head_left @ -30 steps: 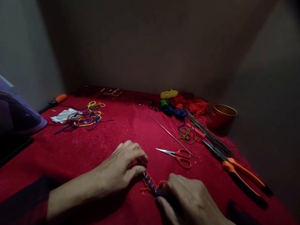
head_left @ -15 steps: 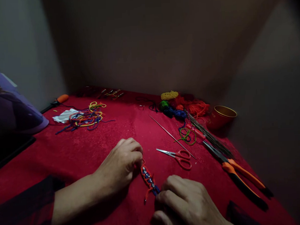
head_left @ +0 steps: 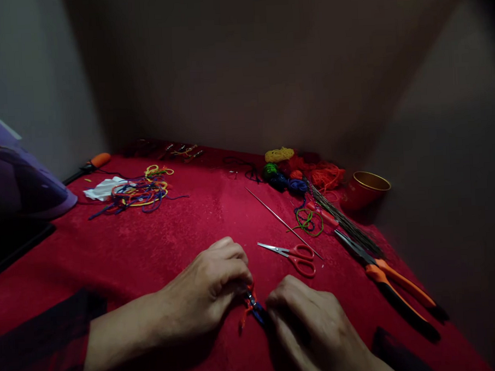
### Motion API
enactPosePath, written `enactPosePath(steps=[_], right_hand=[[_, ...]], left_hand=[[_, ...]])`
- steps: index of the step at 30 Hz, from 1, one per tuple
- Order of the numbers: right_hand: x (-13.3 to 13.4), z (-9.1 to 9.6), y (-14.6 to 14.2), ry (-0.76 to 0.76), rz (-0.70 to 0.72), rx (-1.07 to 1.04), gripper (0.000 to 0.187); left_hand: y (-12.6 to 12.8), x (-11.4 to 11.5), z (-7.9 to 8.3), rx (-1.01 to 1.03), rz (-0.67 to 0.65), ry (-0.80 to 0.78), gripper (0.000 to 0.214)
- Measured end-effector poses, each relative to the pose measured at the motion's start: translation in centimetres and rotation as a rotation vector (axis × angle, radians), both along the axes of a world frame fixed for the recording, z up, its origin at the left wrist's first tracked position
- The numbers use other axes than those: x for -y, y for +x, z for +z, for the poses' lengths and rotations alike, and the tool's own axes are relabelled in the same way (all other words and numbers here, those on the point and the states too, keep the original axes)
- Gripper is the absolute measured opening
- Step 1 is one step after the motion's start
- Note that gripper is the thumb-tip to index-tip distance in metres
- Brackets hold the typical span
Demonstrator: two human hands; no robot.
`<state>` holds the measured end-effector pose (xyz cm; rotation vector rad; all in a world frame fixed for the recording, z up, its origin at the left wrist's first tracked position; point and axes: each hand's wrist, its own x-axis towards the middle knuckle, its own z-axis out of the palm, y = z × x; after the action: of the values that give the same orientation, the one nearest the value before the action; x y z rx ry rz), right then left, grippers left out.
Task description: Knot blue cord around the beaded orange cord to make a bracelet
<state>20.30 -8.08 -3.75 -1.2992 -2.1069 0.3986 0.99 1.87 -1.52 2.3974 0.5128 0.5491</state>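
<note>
A short braided cord piece (head_left: 253, 306) of orange and blue thread lies on the red cloth (head_left: 184, 232) near the front edge. My left hand (head_left: 208, 285) is closed, pinching its upper end. My right hand (head_left: 315, 327) is closed on its lower end, close beside the left. Only a small stretch of the braid shows between the two hands.
Small red-handled scissors (head_left: 294, 255) lie just beyond my hands, with a long thin needle (head_left: 282, 222) behind them. Orange-handled pliers (head_left: 389, 280), a bundle of wires (head_left: 343, 222), thread balls (head_left: 296, 172) and a gold-rimmed cup (head_left: 364, 188) sit right. Loose coloured cords (head_left: 139, 191) lie far left.
My hands have drawn closer together, so less of the braid shows between them. The left hand moved right and toward me; the right hand shifted up toward it.
</note>
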Motion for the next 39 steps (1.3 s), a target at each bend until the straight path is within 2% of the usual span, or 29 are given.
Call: enactPosePath(steps=[2, 5, 7, 9, 11, 17, 24, 39], right_hand=[[-0.3, 0.2, -0.1, -0.032, -0.025, -0.062, 0.016], [-1.1, 0.9, -0.3, -0.170, -0.081, -0.135, 0.012], [-1.8, 1.4, -0.5, -0.280, -0.064, -0.132, 0.012], [-2.3, 1.6, -0.7, -0.326, -0.051, -0.091, 0.008], [-2.6, 1.5, -0.7, -0.330, -0.043, -0.064, 0.006], [-2.4, 1.1, -0.1, -0.307, -0.095, -0.121, 0.016], [-2.0, 1.6, 0.5, -0.333, -0.024, -0.098, 0.018], [-2.0, 2.0, 0.7, -0.382, 0.018, -0.085, 0.020]], left_hand=[[0.1, 0.1, -0.2, -0.007, 0.039, -0.046, 0.019], [0.4, 0.2, -0.4, -0.024, 0.082, -0.137, 0.019], [0.6, 0.2, -0.6, -0.032, 0.105, -0.173, 0.019], [0.6, 0.2, -0.7, -0.034, 0.119, -0.184, 0.020], [0.6, 0.3, -0.7, -0.032, 0.130, -0.186, 0.022], [0.6, 0.2, -1.0, -0.036, 0.128, -0.178, 0.022], [0.7, 0.5, -0.9, 0.017, 0.034, -0.095, 0.025], [0.7, 1.0, -0.3, 0.007, 0.061, -0.090, 0.024]])
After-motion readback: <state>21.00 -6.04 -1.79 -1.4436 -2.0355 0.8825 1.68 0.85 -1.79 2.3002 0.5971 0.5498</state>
